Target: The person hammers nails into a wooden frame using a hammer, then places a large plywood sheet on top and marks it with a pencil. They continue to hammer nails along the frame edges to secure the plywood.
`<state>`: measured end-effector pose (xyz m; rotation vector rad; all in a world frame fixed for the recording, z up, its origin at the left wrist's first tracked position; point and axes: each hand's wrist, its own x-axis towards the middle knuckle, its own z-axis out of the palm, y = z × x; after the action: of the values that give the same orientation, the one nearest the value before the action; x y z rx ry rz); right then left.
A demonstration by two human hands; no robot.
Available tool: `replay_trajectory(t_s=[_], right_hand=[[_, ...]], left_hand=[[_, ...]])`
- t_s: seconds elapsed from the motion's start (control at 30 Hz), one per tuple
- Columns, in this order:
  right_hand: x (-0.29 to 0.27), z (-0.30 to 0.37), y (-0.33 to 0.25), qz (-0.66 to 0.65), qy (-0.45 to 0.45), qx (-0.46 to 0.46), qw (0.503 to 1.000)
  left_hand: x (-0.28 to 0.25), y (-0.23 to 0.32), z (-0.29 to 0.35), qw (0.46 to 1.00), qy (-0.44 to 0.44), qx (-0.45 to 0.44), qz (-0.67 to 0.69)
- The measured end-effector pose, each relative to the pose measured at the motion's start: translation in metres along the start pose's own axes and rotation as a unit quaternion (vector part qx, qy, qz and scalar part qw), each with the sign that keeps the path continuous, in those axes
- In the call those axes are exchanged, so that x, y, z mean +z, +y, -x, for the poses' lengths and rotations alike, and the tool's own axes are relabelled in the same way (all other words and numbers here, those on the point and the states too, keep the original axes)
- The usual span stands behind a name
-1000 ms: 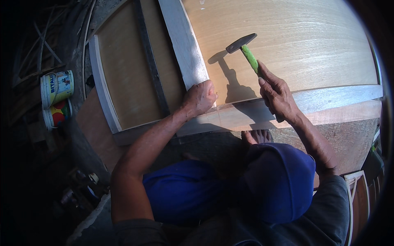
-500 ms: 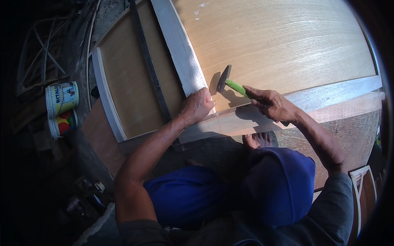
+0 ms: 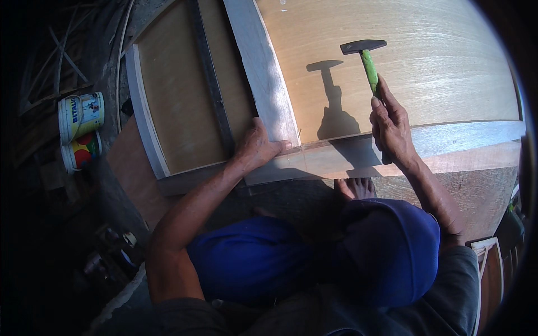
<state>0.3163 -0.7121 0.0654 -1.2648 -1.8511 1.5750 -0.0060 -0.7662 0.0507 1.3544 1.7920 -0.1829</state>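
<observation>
You raise the cross-peen hammer clear of the frame, right hand clamped on it. Your left hand uncurls, thumb apart.

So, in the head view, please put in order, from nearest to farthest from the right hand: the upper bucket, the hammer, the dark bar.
1. Hammer, held in the right hand.
2. Dark bar, to the hand's left.
3. Upper bucket, farther left, beyond the bar.
</observation>
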Motion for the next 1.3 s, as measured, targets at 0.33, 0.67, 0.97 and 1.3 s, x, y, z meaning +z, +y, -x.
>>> replay_trajectory(t_s=[0.33,0.67,0.97,1.3], right_hand=[[-0.016,-0.019,-0.021,-0.134,0.003,0.150,0.980],[-0.014,-0.016,-0.009,-0.016,-0.079,0.065,0.995],[-0.011,-0.005,-0.024,0.086,-0.174,0.119,0.974],[0.005,0.021,-0.035,0.401,-0.240,-0.220,0.856]], left_hand=[[-0.005,0.003,0.007,0.998,-0.044,-0.007,0.038],[0.007,-0.004,0.005,0.997,0.024,-0.006,0.071],[0.007,-0.006,0.002,0.997,0.010,-0.007,0.079],[0.013,-0.047,-0.012,0.961,-0.043,0.123,0.244]])
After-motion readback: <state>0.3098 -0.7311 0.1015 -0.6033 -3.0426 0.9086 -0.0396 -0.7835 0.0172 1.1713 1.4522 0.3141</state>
